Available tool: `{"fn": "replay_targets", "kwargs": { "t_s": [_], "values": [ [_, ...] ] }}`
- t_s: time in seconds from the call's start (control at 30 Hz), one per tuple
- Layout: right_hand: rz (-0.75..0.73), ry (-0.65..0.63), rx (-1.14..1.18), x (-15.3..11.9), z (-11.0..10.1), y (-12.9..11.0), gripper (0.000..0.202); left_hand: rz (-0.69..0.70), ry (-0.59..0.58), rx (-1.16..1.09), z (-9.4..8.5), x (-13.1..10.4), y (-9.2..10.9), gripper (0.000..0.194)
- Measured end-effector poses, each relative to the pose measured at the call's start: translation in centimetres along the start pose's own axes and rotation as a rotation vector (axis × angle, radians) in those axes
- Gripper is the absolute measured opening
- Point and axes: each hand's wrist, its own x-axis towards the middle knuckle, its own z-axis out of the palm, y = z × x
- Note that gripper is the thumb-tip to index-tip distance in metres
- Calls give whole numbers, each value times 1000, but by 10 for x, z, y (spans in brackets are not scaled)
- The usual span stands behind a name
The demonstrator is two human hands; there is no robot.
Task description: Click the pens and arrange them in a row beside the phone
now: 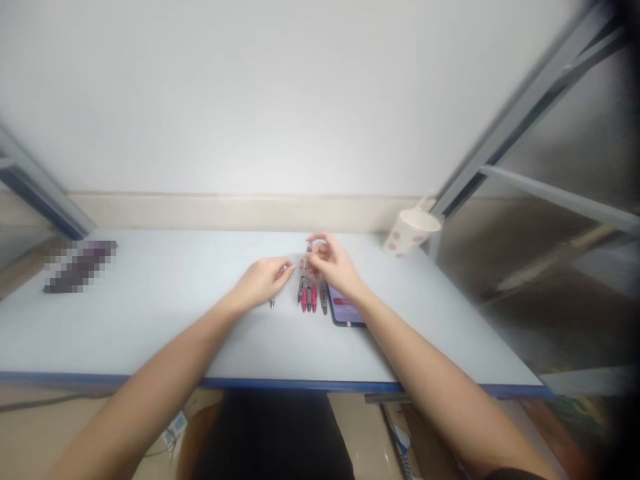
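Observation:
Several retractable pens (309,297) with red and grey grips lie side by side on the pale table, their tips towards me. One grey-gripped pen (324,300) lies slightly apart, beside the phone. My left hand (265,280) is just left of the pens, thumb and fingertips pinched together; whatever they hold is too small to make out. A small metallic tip (273,304) pokes out below that hand. Above the far ends of the pens is my right hand (333,267), its fingers curled towards the thumb. Something small may be in its grasp, but blur hides it.
A phone (345,313) with a lit screen lies partly under my right forearm. At the back right stands a white paper cup (411,232) with spots and a straw. A pixelated dark object (80,268) is at the far left. Metal frames (463,173) flank the table.

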Motion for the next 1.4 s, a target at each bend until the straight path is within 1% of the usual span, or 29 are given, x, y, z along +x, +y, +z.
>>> {"fn": "replay_targets", "kwargs": {
  "t_s": [0.1, 0.17, 0.23, 0.37, 0.5, 0.6, 0.67, 0.77, 0.83, 0.9, 0.97, 1.1, 1.2, 1.27, 1.4],
  "values": [
    [39, -20, -5, -2, -1, -5, 39, -9, -10, 0, 0, 1, -1, 33],
    [38, -40, -26, -3, -2, -8, 36, -14, -9, -3, 1, 1, -2, 33],
    [29, -27, -41, -3, -3, -9, 33, -15, -13, -6, 0, 1, -2, 33],
    [51, 19, -68, 0, -5, -5, 36, -57, -33, 20, -2, 1, 1, 32],
    [21, 2, -71, 3, -7, 0, 34, -183, -45, 115, -6, 2, 6, 30],
    [19, 45, -53, 6, -13, 0, 43, -298, -50, 206, -7, 3, 6, 32],
    [20, 99, -35, 9, -19, -1, 48, -383, -61, 283, -8, 4, 4, 39],
    [-19, 173, -13, 13, -29, -4, 42, -454, -116, 355, -9, 4, -2, 52],
    [-52, 210, -6, 15, -34, -6, 37, -438, -158, 343, -9, 4, -6, 50],
    [-62, 243, -1, 15, -36, -7, 36, -393, -180, 292, -9, 4, -9, 46],
    [-44, 237, -11, 14, -35, -7, 36, -346, -184, 227, -9, 5, -11, 43],
    [5, 98, -55, 8, -22, -3, 32, -311, -171, 157, -8, 5, -8, 41],
    [60, 23, -26, 4, -11, -2, 39, -332, -159, 169, -5, 5, -7, 43],
    [85, -7, -1, 3, -6, -2, 42, -338, -146, 168, -3, 5, -9, 45],
    [87, -24, 15, 4, -3, -3, 39, -279, -117, 92, -1, 4, -15, 46]
  ]
}}
